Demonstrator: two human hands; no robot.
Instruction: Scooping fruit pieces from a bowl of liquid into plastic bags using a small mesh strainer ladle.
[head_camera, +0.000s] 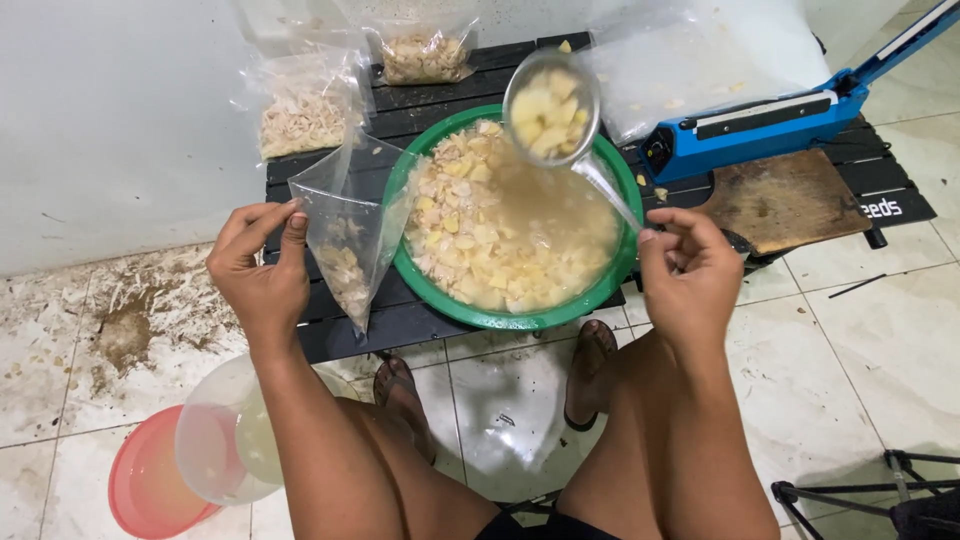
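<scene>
My left hand (262, 268) pinches the rim of a clear plastic bag (345, 235) that hangs open beside the bowl, with a few pale food pieces at its bottom. My right hand (690, 270) grips the handle of a clear ladle (552, 108), whose cup is raised above the bowl and filled with yellowish chunks. Below it sits a green bowl (440, 305) full of pale chunks in cloudy liquid.
The bowl stands on a low black slatted table (410, 325). Filled plastic bags (305, 105) lie at the back, a blue heat sealer (760, 125) and wooden board (785, 200) to the right. A clear container on a pink lid (150, 490) rests on the tiled floor at left.
</scene>
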